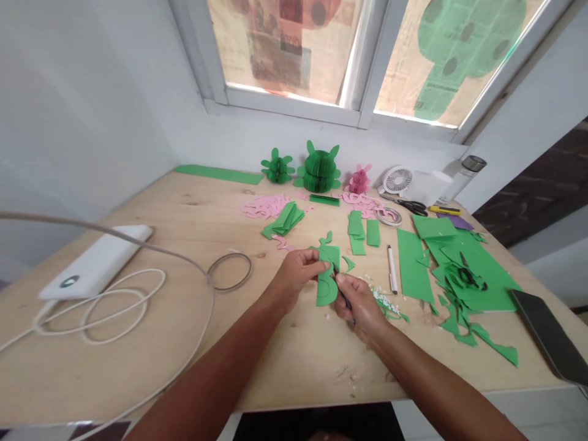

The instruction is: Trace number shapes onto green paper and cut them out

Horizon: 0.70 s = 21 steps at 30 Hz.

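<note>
My left hand point(301, 272) pinches a piece of green paper point(327, 289) between thumb and fingers, a little above the table. Pencil-like curved lines mark this piece, and its right edge is rounded. Closed around dark-handled scissors point(348, 301), my right hand point(361, 303) holds their blades against the paper's upper right edge. The fingers hide most of the scissors. Just beyond my hands lie a green paper rectangle point(333, 252) and a small curved green offcut point(349, 264).
Green paper sheets point(487, 269), offcuts and small scissors point(471, 278) lie right, near a white marker point(392, 269) and a dark phone-like slab point(546, 334). Honeycomb paper figures point(320, 171) stand at the back. A white power bank point(98, 260) and looping cable point(147, 300) occupy the left.
</note>
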{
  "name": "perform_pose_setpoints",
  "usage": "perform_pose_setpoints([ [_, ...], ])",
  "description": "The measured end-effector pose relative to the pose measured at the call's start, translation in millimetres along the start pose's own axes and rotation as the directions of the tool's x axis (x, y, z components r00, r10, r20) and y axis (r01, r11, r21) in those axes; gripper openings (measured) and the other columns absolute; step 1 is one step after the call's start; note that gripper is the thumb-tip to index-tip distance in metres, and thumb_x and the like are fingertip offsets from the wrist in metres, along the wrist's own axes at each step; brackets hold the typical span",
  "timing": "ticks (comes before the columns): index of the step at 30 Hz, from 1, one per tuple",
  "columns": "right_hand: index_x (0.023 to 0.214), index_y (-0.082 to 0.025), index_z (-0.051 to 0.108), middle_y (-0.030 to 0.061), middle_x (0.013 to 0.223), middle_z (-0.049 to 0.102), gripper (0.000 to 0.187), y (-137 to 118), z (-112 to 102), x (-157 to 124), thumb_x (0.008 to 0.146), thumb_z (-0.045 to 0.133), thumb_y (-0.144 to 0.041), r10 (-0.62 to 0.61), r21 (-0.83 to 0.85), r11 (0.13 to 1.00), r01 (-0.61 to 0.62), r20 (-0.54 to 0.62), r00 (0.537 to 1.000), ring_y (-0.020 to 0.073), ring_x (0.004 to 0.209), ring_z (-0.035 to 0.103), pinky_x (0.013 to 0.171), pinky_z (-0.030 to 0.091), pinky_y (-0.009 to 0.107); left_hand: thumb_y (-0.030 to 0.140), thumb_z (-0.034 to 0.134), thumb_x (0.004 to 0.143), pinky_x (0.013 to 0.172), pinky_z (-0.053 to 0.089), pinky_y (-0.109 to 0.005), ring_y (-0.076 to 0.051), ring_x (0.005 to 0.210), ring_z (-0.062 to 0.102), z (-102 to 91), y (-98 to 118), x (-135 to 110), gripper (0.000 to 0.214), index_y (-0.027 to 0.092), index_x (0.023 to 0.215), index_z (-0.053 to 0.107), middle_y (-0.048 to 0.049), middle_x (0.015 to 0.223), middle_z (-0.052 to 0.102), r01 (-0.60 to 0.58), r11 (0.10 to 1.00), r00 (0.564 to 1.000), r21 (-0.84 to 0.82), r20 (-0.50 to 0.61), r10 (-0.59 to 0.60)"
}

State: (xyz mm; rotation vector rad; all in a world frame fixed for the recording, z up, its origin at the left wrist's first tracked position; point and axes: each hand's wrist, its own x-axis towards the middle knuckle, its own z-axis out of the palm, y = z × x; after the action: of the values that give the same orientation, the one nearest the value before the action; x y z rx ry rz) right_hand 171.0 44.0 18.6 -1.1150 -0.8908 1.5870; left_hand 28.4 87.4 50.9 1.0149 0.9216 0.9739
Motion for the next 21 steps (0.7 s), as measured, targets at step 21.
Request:
perform_pose_setpoints([
  [21, 0.061, -0.018, 0.048, -0.0084, 0.045, 0.042, 0.052, 0.0, -0.6, -1.6, 0.072, 0.072, -0.063, -0.014, -0.01, 1.0, 0.015, 0.036, 0.999, 0.002, 0.036, 0.025, 0.036, 0.01, 0.019, 0.03, 0.071, 0.059, 0.061, 0.044, -0.025, -0.013, 0.058, 0.057, -3.3, 2.8, 0.5, 0.018, 0.015, 0.066, 0.066, -0.0008, 0.063, 0.066, -0.008, 0.996, 1.0, 0.088, 0.02, 0.006],
])
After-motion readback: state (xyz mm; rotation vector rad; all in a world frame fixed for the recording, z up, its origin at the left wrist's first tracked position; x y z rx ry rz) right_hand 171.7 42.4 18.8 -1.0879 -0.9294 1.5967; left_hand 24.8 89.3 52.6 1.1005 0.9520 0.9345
